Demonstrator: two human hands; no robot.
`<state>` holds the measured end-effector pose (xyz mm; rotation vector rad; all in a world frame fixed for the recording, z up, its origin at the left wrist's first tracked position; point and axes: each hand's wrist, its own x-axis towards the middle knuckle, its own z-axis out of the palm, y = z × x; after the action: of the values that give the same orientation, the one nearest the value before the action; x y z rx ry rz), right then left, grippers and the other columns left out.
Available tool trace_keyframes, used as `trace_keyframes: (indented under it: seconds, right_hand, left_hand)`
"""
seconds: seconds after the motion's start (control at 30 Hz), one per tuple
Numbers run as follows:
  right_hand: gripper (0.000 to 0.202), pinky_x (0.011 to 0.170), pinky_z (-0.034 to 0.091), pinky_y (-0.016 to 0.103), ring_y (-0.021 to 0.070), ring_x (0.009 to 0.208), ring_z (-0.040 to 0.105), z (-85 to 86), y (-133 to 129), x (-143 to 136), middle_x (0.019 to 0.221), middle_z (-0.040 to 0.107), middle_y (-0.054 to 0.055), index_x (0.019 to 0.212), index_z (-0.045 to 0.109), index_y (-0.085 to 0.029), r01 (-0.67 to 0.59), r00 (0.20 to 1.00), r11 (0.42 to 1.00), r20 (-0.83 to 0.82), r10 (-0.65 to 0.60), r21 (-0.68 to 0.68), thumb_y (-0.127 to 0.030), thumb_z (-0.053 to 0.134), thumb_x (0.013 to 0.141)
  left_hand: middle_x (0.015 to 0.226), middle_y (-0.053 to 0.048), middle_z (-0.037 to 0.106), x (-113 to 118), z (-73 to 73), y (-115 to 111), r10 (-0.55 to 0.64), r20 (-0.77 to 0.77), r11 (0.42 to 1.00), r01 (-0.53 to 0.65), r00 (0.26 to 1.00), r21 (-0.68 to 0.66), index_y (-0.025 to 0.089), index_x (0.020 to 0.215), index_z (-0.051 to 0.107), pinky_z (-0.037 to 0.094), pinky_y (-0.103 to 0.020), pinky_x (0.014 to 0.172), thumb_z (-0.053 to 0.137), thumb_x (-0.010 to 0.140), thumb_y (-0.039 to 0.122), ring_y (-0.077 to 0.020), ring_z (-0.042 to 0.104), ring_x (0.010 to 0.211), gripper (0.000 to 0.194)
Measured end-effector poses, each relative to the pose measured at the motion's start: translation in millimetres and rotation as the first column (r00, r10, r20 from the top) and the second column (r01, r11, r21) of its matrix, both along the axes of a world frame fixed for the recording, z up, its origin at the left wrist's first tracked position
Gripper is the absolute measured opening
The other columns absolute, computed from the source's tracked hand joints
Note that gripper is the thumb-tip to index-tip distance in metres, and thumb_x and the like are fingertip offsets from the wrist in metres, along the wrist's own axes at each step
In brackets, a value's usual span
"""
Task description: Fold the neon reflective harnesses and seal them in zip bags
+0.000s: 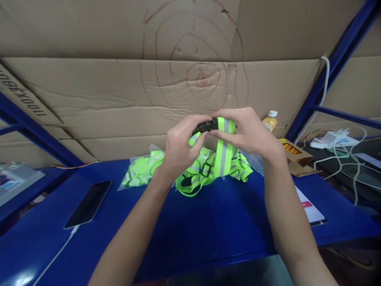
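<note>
Both hands hold a black buckle [207,126] above the table, with neon-green reflective strap [224,153] hanging from it. My left hand [185,139] pinches the buckle's left end, its fingers closed. On the right side, my right hand [242,129] grips the buckle and the strap between thumb and fingers. Beneath them lies a tangled heap of the same green strap [193,180], with a black slider [206,169] on it. A clear plastic bag [138,171] with more green straps is left of the heap.
The blue table [205,234] bears a phone [88,203] with a white cable at left. At right are a small bottle [270,120], an open cardboard box [297,157] and a printed sheet [309,206]. Cardboard [113,87] with red circles stands behind.
</note>
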<state>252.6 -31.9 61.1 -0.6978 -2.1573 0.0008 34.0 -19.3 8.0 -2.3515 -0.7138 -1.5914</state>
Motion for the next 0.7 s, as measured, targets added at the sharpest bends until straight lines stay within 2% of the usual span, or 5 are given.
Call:
trace_keyframes:
  seconds: [0.13, 0.33, 0.47, 0.57, 0.7]
  right_hand:
    - [0.037, 0.073, 0.046, 0.033, 0.0192, 0.075, 0.064, -4.1, 9, 4, 0.082, 0.075, 0.001, 0.093, 0.078, -0.019, 0.041, 0.999, 0.999, -0.033, -0.042, -0.021, -0.055, 0.072, 0.099]
    - [0.024, 0.083, 0.054, 0.041, 0.0263, 0.085, 0.070, -15.1, 30, 5, 0.091, 0.078, 0.005, 0.095, 0.078, -0.024, 0.175, 0.940, 0.979, -0.312, -0.136, 0.101, -0.048, 0.076, 0.098]
    - [0.025, 0.089, 0.058, 0.047, 0.0299, 0.090, 0.071, -21.6, 40, -1, 0.097, 0.079, 0.007, 0.099, 0.077, -0.026, 0.256, 0.910, 0.957, -0.368, -0.191, 0.134, -0.051, 0.071, 0.101]
    - [0.029, 0.092, 0.058, 0.049, 0.0307, 0.093, 0.072, -20.9, 37, -5, 0.099, 0.079, 0.007, 0.101, 0.077, -0.027, 0.205, 0.931, 0.969, -0.332, -0.149, 0.139, -0.055, 0.069, 0.102]
    - [0.033, 0.086, 0.057, 0.044, 0.0280, 0.088, 0.072, -16.3, 24, -12, 0.093, 0.078, 0.005, 0.097, 0.076, -0.025, 0.088, 0.970, 0.992, -0.234, -0.066, 0.087, -0.057, 0.073, 0.099]
  left_hand:
    - [0.118, -0.008, 0.073, -4, 5.3, 1, 0.014, 0.032, 1.000, -0.013, 0.999, -0.010, 0.021, 0.131, 0.064, 0.059, -0.038, 0.099, 0.070, 0.090, 0.015, -0.0244, 0.071, 0.108, 0.042]
    - [0.144, -0.017, 0.060, -10, 4.5, 8, 0.153, -0.109, 0.985, -0.160, 0.982, -0.065, 0.022, 0.155, 0.051, 0.047, -0.058, 0.118, 0.071, 0.087, 0.021, -0.0376, 0.058, 0.133, 0.070]
    - [0.166, -0.021, 0.044, -6, 3.9, 4, 0.157, -0.125, 0.987, -0.161, 0.980, -0.025, 0.024, 0.168, 0.035, 0.031, -0.067, 0.128, 0.074, 0.095, 0.044, -0.0455, 0.040, 0.153, 0.085]
    - [0.168, -0.018, 0.046, -1, 8.2, -5, 0.084, -0.060, 0.996, -0.083, 0.995, 0.011, 0.028, 0.165, 0.038, 0.032, -0.062, 0.130, 0.068, 0.102, 0.052, -0.0422, 0.041, 0.156, 0.074]
    - [0.149, -0.015, 0.064, 5, 6.8, -7, 0.144, 0.006, 0.982, -0.143, 0.990, 0.125, 0.024, 0.152, 0.055, 0.042, -0.055, 0.124, 0.059, 0.108, 0.037, -0.0361, 0.055, 0.143, 0.046]
